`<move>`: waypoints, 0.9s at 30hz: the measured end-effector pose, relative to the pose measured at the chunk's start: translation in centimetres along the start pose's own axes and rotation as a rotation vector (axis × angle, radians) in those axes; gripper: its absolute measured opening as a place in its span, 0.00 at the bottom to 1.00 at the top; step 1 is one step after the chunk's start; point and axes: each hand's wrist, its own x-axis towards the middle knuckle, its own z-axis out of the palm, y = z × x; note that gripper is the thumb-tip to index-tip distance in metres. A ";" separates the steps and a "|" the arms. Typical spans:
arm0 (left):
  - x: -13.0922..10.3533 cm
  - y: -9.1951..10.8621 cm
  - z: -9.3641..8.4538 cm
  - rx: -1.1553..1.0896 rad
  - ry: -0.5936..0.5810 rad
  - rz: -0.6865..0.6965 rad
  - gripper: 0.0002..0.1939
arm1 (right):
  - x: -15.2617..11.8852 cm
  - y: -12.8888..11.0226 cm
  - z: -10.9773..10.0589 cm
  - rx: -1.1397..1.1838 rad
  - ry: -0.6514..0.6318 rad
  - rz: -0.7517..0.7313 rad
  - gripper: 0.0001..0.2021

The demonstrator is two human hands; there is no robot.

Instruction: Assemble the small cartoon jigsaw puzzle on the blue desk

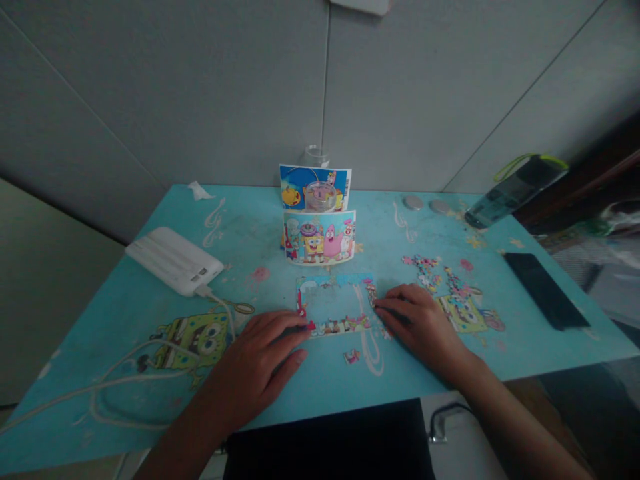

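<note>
A rectangular border of jigsaw puzzle pieces [343,326] lies on the table with its middle unfilled. My left hand [273,353] rests at its lower left corner, fingers stretched out and fingertips touching the edge pieces. At the right side, my right hand [417,320] has its fingertips closed together on a puzzle piece in the border, mostly hidden by the fingers. One loose puzzle piece [352,357] lies below the border. Behind it, a printed picture card [320,248] of cartoon figures stands upright, with a second card [290,177] behind that one.
Loose puzzle pieces [427,272] lie heaped beyond my right hand. A phone [546,290] and a tilted water bottle [515,193] are on the right. To the left sit a white power bank [173,259] and its cable [120,380]. Clear jars [320,195] stand by the cards.
</note>
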 end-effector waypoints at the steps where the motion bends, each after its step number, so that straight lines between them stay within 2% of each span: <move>1: 0.0 0.0 0.0 0.002 0.000 0.002 0.19 | -0.2 0.0 0.0 -0.002 -0.001 -0.001 0.10; 11: 0.0 0.1 -0.1 -0.007 0.012 0.007 0.19 | -2.4 0.8 -1.2 -0.017 -0.011 0.015 0.10; 17: -0.1 0.0 0.1 0.000 0.017 -0.002 0.19 | -3.7 0.5 -2.6 0.069 0.115 0.043 0.10; 23: -0.2 -0.2 0.3 0.024 0.022 0.005 0.18 | -4.6 1.2 -3.9 -0.005 0.279 0.169 0.08; 27: -0.1 -0.2 0.2 0.031 0.021 -0.001 0.17 | -4.7 1.9 -4.4 -0.024 0.299 0.211 0.08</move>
